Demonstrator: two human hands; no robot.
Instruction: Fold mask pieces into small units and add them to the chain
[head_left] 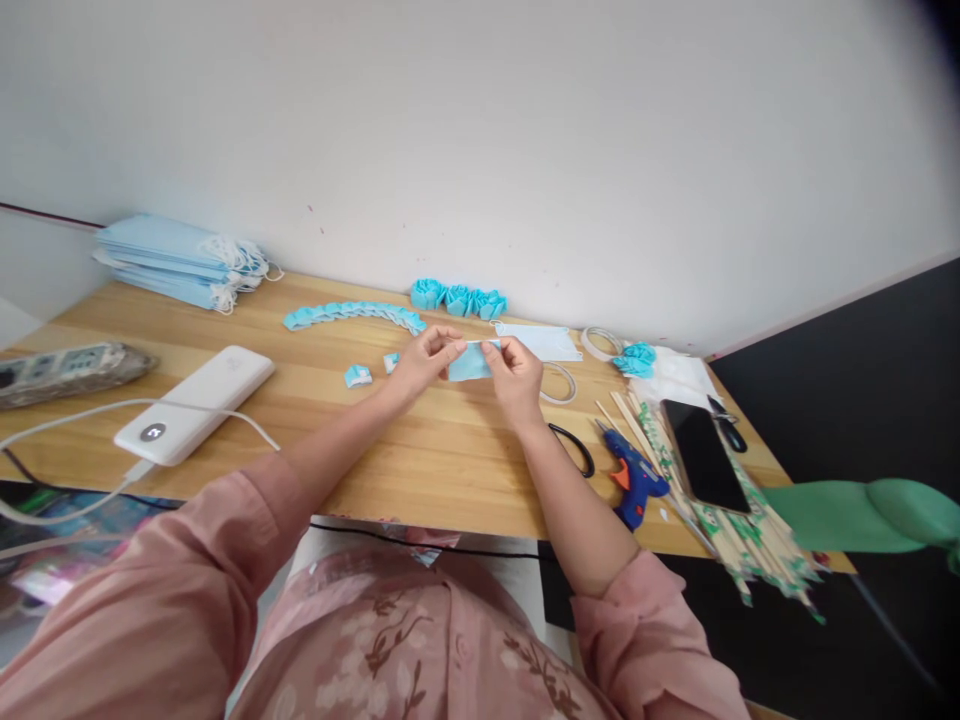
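A small blue piece of mask fabric [471, 362] is stretched between my two hands above the wooden table. My left hand [433, 355] pinches its left edge, and my right hand [517, 375] pinches the right edge with the thumb on top. Just left of my left hand lie two small folded blue-and-white pieces [358, 376]. Behind it runs a curved row of folded blue pieces [345, 314]. A flat face mask [541, 341] rests beyond my right hand, and a roll of tape [559, 383] is partly hidden behind that hand.
Three blue fabric flowers [459, 298] stand by the wall, with a stack of masks [169, 258] at the far left. A white power bank [196, 405] lies left. To the right are a blue glue gun [634, 475], wooden sticks [750, 550] and a phone [703, 455].
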